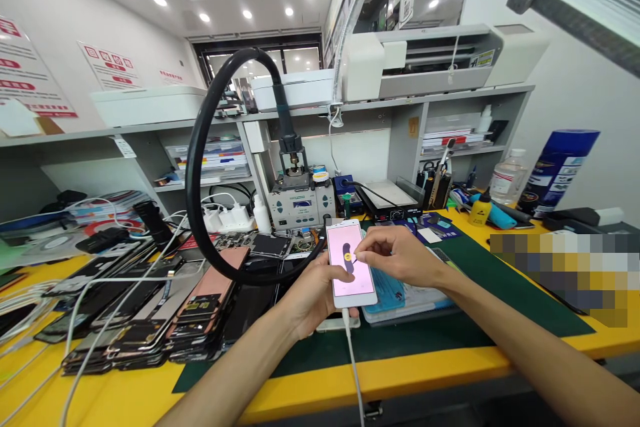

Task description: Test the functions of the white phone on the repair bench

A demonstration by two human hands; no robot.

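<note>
Clamps one white, pink-screened phone (355, 287) in the left grip (311, 290), one white cable (351, 347) trailing below; pinches one thin dark piece (355, 259) in the right grip (397, 255).

A repair workshop — stacks of dismantled black and pink phones (200, 307), a grey box-shaped soldering station (300, 207), a dark green work mat (480, 300).
</note>
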